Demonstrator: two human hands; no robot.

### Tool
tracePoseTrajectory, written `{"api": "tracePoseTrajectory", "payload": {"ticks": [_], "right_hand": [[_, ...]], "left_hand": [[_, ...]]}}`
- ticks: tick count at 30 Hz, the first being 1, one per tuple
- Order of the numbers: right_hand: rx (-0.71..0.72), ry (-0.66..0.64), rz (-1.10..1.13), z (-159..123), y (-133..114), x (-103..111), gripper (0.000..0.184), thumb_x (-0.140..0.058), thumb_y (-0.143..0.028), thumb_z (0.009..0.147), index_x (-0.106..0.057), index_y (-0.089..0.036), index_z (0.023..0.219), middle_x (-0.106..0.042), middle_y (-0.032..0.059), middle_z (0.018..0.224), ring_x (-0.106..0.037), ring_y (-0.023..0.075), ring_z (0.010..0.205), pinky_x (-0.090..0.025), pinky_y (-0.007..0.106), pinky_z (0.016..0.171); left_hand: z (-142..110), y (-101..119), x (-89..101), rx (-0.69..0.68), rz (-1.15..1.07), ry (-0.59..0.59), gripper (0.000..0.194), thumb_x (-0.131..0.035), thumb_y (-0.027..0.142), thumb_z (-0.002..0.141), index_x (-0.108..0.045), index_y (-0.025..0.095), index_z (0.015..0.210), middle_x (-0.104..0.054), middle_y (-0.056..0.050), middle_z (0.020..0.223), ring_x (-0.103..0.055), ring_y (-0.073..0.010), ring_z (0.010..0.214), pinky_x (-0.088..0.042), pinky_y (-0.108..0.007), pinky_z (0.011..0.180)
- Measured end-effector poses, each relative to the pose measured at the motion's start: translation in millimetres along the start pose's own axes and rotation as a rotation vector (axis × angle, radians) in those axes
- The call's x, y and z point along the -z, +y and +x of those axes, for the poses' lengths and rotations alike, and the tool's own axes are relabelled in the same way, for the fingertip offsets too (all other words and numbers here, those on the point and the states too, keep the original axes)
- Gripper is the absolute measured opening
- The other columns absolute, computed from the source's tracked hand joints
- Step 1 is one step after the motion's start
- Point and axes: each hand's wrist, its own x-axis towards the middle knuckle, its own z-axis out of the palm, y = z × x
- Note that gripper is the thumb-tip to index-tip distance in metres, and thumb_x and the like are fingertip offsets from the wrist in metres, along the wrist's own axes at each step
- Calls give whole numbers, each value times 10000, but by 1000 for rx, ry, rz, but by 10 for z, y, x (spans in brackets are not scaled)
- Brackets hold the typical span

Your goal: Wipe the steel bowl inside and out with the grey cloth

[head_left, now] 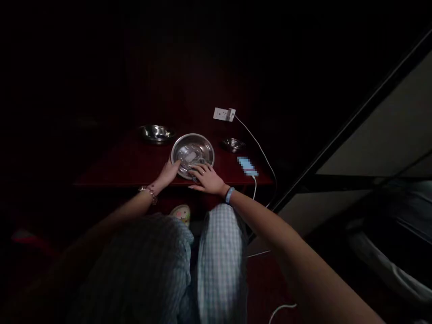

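Observation:
A large shiny steel bowl (pixel 192 153) stands near the front edge of a dark red table (pixel 128 166). My left hand (pixel 168 173) rests against the bowl's near left rim, fingers curled on it. My right hand (pixel 207 177) lies over the bowl's near right rim, fingers stretched and spread flat. The left wrist carries a bracelet; a blue band sits on the right wrist. Something pale shows inside the bowl; I cannot make out what it is.
A second steel bowl (pixel 157 133) sits at the back left, a smaller one (pixel 232 144) at the right. A phone (pixel 247 165) lies on the table's right part, cabled to a white wall socket (pixel 223 114). My legs in checked trousers are below.

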Motion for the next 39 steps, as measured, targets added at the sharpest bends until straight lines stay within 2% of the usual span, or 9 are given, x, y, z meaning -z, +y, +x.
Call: {"api": "tracePoseTrajectory", "payload": {"ticks": [5, 13, 25, 29, 33, 39], "right_hand": [[-18, -2, 16, 3, -32, 16, 625, -491, -599, 936, -510, -158, 1378, -499, 151, 1441, -371, 308, 1357, -237, 526, 1157], [-56, 24, -8, -9, -68, 1, 598, -491, -594, 938, -540, -159, 1346, -511, 135, 1439, -390, 310, 1342, -240, 524, 1154], [-82, 81, -49, -18, -89, -73, 595, -498, -610, 929, -564, -159, 1312, -542, 135, 1406, -421, 308, 1320, -276, 527, 1143], [-85, 91, -60, -25, -99, -85, 592, -503, -613, 926, -567, -164, 1306, -550, 131, 1397, -427, 310, 1313, -285, 533, 1141], [-106, 107, -83, -34, -94, -122, 613, -512, -643, 907, -578, -165, 1285, -560, 128, 1385, -438, 308, 1304, -299, 524, 1139], [-123, 121, -97, -41, -80, -166, 648, -507, -678, 890, -576, -170, 1286, -564, 124, 1382, -440, 309, 1304, -306, 525, 1141]], "left_hand": [[-10, -28, 1, -34, -16, -2, 488, -496, 322, 793, -601, 106, 1218, -656, -151, 1268, -592, -263, 1192, -402, -381, 1077], [-57, 75, -22, 12, 30, 7, 428, -486, 280, 799, -622, 89, 1157, -697, -155, 1183, -627, -257, 1130, -438, -361, 1038], [-50, 19, -8, -21, 36, -4, 492, -511, 298, 792, -589, 105, 1239, -674, -153, 1247, -609, -268, 1179, -418, -390, 1063], [-36, -20, 10, -56, 3, -44, 540, -525, 325, 786, -567, 88, 1269, -636, -173, 1306, -574, -273, 1233, -388, -394, 1096], [-11, -46, 24, -76, -52, -102, 586, -565, 358, 777, -538, 133, 1318, -614, -147, 1347, -540, -273, 1279, -362, -420, 1121], [23, -62, 6, -66, -72, -127, 559, -567, 370, 803, -546, 147, 1316, -615, -134, 1350, -545, -271, 1275, -341, -424, 1141]]}}
